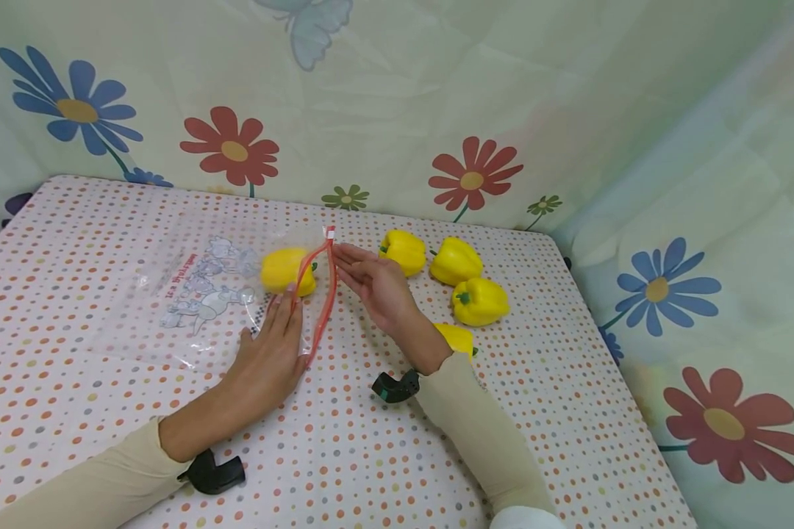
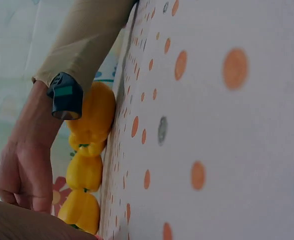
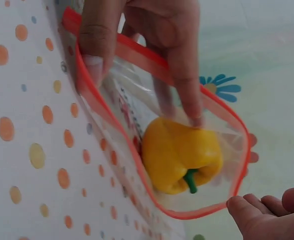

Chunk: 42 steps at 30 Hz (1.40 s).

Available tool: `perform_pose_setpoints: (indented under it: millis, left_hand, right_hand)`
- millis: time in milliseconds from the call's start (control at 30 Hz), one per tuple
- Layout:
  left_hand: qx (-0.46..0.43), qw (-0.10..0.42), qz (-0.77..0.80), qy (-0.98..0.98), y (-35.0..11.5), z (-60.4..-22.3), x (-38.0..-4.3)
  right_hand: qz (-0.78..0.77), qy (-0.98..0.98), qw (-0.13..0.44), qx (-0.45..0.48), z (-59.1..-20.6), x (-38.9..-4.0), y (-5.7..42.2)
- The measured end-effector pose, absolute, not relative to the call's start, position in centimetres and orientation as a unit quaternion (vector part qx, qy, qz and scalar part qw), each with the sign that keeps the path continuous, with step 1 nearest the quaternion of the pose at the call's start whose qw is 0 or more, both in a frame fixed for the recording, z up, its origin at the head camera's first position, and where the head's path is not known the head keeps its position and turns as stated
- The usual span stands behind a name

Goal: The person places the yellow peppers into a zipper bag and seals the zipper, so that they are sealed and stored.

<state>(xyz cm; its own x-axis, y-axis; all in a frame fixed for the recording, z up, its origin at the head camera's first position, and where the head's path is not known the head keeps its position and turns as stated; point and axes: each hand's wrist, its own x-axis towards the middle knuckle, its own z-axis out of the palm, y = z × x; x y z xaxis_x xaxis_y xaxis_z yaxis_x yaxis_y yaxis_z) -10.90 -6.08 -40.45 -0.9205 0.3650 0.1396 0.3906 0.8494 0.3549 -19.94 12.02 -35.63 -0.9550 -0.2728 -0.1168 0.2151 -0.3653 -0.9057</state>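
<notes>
Plastic bag (image 1: 212,290) lies flat on the left of the dotted cloth (image 1: 344,455), its long axis running left to right and its mouth pointing right. Its clear film bears a sideways print (image 1: 215,312). The left hand (image 1: 271,345) rests on the bag near the mouth, thumb and fingers spread apart; I cannot tell whether any film is pinched. Just beyond the fingertips, inside the bag, sits a yellow pepper (image 1: 281,272), lying on its side with its green stem toward the mouth. The red rim (image 1: 334,279) gapes around that opening. The right hand (image 1: 380,290) touches the rim, fingers straight and close together. Farther right, four loose peppers lie on the cloth: two toward the back (image 1: 406,253) (image 1: 458,262), stems left; one nearer (image 1: 483,303), stem also left; another (image 1: 456,338) partly behind the right wrist, stem right.
</notes>
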Motion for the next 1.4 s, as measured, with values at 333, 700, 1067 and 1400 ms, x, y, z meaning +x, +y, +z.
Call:
perform_pose_setpoints:
  millis: [333,700,1067,1400]
  left_hand:
    - [-0.199,0.036,-0.191,-0.960,-6.2,-40.6,-10.9]
    - [-0.204,0.048,-0.196,-0.958,-6.4,-40.6,-10.7]
    - [-0.206,0.069,-0.197,-0.956,-6.4,-40.8,-10.6]
    - [-0.195,0.056,-0.203,-0.958,-6.3,-40.6,-10.5]
  right_hand:
    - [-0.806,0.576,0.121,-0.071,-33.1,-18.2,15.3]
    - [-0.768,0.630,0.087,-0.076,-32.3,-16.2,19.6]
    - [-0.734,0.673,0.043,-0.083,-32.3,-14.7,23.4]
    - [-0.615,0.785,-0.006,-0.080,-33.5,-14.0,26.6]
